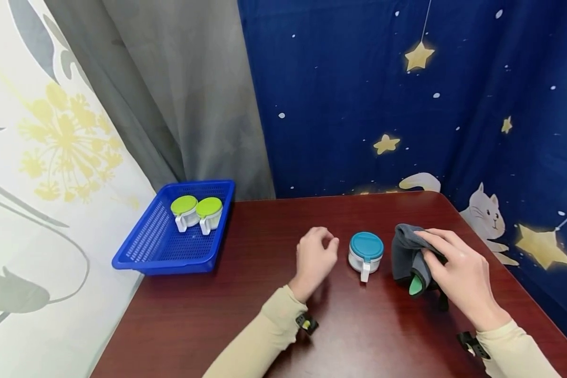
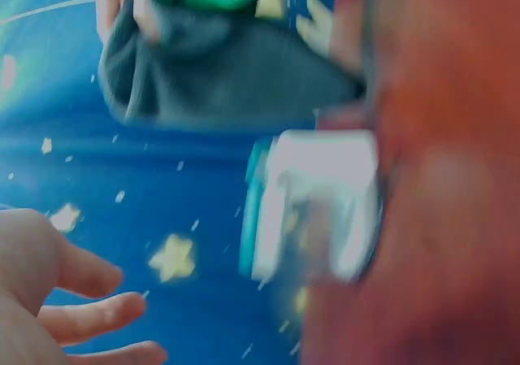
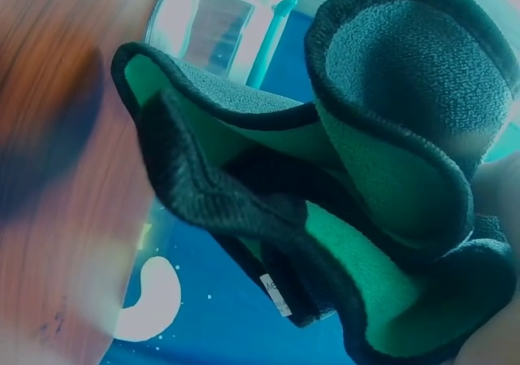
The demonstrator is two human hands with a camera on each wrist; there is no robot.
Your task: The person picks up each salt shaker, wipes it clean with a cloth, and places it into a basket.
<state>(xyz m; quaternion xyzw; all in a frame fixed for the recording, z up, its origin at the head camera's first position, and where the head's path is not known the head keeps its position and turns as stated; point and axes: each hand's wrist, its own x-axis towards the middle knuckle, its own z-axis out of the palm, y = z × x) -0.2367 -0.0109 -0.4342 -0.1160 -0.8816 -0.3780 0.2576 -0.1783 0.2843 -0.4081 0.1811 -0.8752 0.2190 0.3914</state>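
My right hand (image 1: 460, 270) grips a folded grey cloth (image 1: 403, 254) with a green inner side and dark edging, held up over the table's right part. In the right wrist view the cloth (image 3: 390, 186) hangs in loose folds and hides most of the fingers. Left of it stands a clear jar (image 1: 366, 260) with a teal lid and a white handle facing me. My left hand (image 1: 315, 257) is just left of that jar, apart from it, with fingers loosely bent and holding nothing. The left wrist view shows the jar (image 2: 325, 158) blurred beyond the left hand's spread fingers (image 2: 89, 271).
A blue plastic basket (image 1: 177, 266) sits at the back left of the brown table (image 1: 264, 294). Inside it are two clear jars with lime-green lids (image 1: 209, 206) and white handles. Curtains (image 1: 331, 105) hang behind the table's back edge.
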